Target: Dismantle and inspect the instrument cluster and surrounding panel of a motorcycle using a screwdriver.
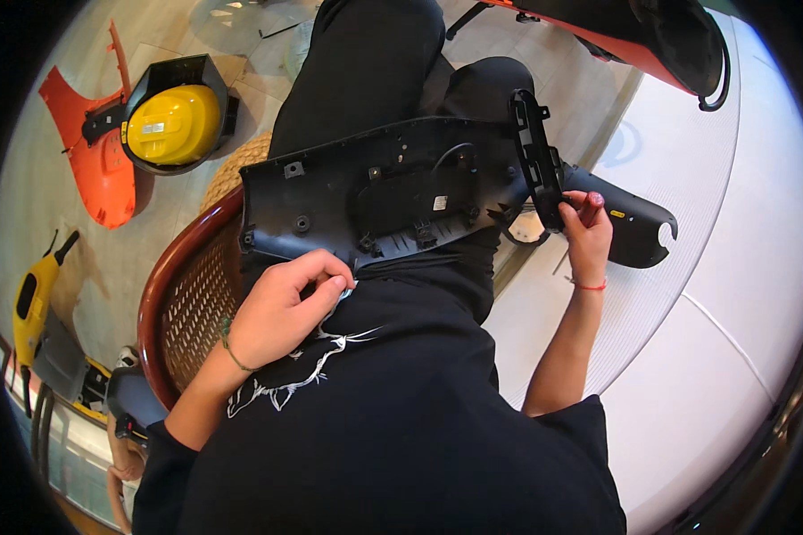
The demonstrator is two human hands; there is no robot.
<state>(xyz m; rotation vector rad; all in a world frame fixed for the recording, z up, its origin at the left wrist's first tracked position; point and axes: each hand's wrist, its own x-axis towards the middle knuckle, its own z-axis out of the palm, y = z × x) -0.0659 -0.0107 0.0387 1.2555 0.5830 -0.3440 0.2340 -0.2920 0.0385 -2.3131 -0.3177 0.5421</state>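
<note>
A large black plastic panel point(330, 192) lies across my lap, its inner side up, showing screw posts, clips and a small white label. My right hand point(589, 236) pinches the lower end of a narrow black slotted plastic strip point(533, 147), held upright at the panel's right end. Close to the panel's near edge, my left hand point(290, 299) is closed, thumb against fingers, over my black shirt. Whatever sits between those fingertips is too small to name. Beyond the strip, a black rounded cover piece point(629, 227) with a small yellow tag rests on the white ribbed surface.
Left on the floor are an orange plastic shell point(107, 174), a yellow helmet-like piece point(171, 125) in a black holder, and a yellow-black part point(34, 299). A wicker chair point(192, 312) stands beside me. An orange-black body part point(633, 40) is at the far right.
</note>
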